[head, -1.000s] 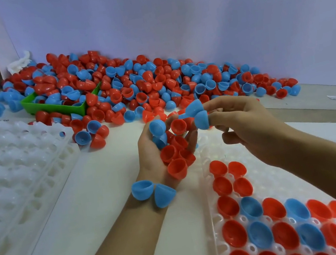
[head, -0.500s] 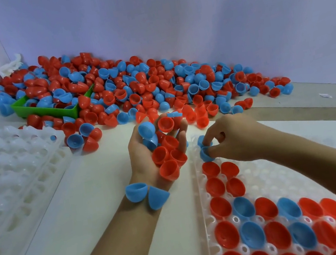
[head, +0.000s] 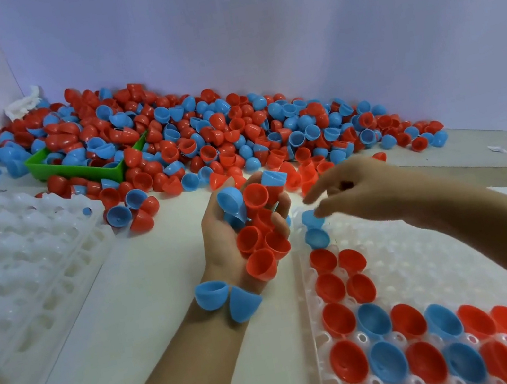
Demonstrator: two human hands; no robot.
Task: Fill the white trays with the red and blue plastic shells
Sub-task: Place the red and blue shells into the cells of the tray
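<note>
My left hand [head: 221, 245] lies palm up and cups a heap of red and blue shells [head: 258, 225]. To its right is a white tray [head: 427, 262] whose near rows are filled with red and blue shells [head: 392, 353]. At the tray's far left corner sit two blue shells [head: 317, 237]. My right hand [head: 364, 192] hovers just above them, blurred, with its fingers stretched toward my left hand and nothing visibly gripped. Its thumb is close to the farther blue shell.
A big pile of loose red and blue shells [head: 235, 134] lies along the back wall, partly in a green bin [head: 83, 174]. Stacked white trays [head: 5, 269] stand at the left. Two blue shells [head: 227, 299] lie on the table by my left wrist.
My right hand came down from my left hand to the tray's far corner with blue shells, left them there, and has now risen with its fingers spread. My left hand hardly moved.
</note>
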